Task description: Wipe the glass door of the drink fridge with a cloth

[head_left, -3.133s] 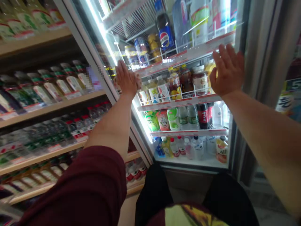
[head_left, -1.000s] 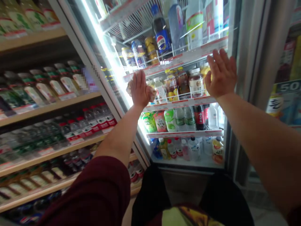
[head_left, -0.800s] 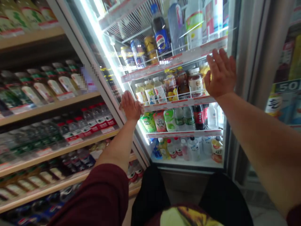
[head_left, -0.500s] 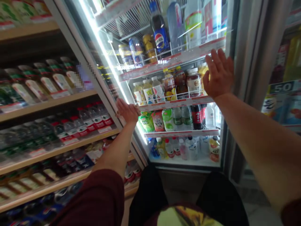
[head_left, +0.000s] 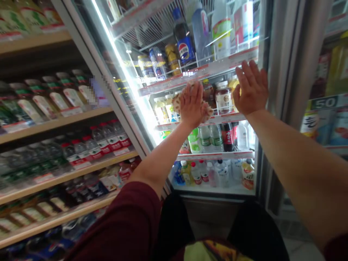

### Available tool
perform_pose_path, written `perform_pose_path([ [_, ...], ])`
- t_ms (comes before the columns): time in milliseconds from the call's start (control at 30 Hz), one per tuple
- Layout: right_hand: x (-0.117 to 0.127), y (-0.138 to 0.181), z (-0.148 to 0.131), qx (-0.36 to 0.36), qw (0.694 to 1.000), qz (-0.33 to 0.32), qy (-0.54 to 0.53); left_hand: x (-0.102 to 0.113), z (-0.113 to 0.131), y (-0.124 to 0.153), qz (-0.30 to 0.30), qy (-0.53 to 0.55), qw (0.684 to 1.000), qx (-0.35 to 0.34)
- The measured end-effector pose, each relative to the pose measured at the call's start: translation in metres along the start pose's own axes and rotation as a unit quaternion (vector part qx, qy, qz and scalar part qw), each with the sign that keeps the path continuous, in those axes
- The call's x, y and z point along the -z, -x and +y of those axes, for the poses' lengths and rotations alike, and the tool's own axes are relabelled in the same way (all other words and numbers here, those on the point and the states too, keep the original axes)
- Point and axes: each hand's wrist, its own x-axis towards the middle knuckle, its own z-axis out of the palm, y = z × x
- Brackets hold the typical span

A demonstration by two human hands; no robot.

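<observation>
My left hand (head_left: 191, 105) lies over a patterned cloth (head_left: 207, 111), holding it flat against the glass door (head_left: 165, 85) of a lit drinks fridge. Its fingers are straight and close together, and folds of the cloth stick out on both sides. Further right, my right hand (head_left: 251, 87) is open with its palm towards the same door, fingers up and thumb apart. It appears to rest on the glass near the door's right frame (head_left: 274, 108). Behind the glass, bottles such as a cola bottle (head_left: 185, 43) stand on wire shelves.
To the left, wooden shelves (head_left: 54, 166) carry rows of drink bottles, with a metal frame (head_left: 108, 94) between them and the fridge. Another glass-fronted cabinet (head_left: 326, 105) stands at the right. My knees (head_left: 174, 221) are close to the fridge's lower edge.
My left hand has swept right and up across the glass from the door's left edge, taking the cloth with it. My right hand stays in nearly the same place.
</observation>
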Motion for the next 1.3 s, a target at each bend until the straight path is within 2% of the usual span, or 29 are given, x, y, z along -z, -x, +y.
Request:
perform_pose_path([
  [133,-0.003,-0.001,0.001,0.001,1.0,0.007,0.0,-0.018,0.036,0.011,-0.065,-0.015,0.988,-0.138],
  [233,-0.003,-0.001,0.002,0.006,1.0,0.009,0.004,-0.024,0.046,0.025,-0.096,-0.024,0.969,-0.225],
  [333,-0.002,-0.001,0.002,0.009,1.0,0.009,-0.004,-0.024,0.034,0.038,-0.107,-0.028,0.953,-0.281],
  [433,-0.001,0.0,0.001,0.009,1.0,0.013,0.0,-0.021,0.003,0.053,-0.112,-0.031,0.947,-0.298],
  [500,-0.001,0.0,0.001,0.009,1.0,0.013,0.0,-0.018,-0.026,0.066,-0.112,-0.031,0.953,-0.28],
  [600,-0.001,0.0,0.001,0.014,1.0,0.009,-0.008,-0.012,-0.074,0.095,-0.122,-0.025,0.97,-0.207],
  [733,0.0,0.001,0.002,0.019,0.999,0.014,-0.023,-0.003,-0.129,0.147,-0.128,-0.003,0.992,-0.019],
  [833,-0.001,0.001,0.002,0.013,0.999,0.012,-0.035,0.006,-0.155,0.183,-0.101,-0.005,0.992,0.078],
  [933,-0.002,0.001,0.003,0.021,0.999,0.019,-0.022,0.013,-0.169,0.198,-0.06,-0.014,0.986,0.158],
  [1033,-0.004,0.001,0.004,0.032,0.999,0.028,-0.009,0.02,-0.171,0.18,0.016,-0.034,0.96,0.279],
  [1133,-0.005,0.002,0.005,0.03,0.999,0.029,-0.02,0.028,-0.164,0.132,0.077,-0.053,0.925,0.368],
  [1300,-0.006,0.001,0.007,0.022,0.999,0.023,-0.018,0.048,-0.139,0.026,0.09,-0.068,0.927,0.357],
])
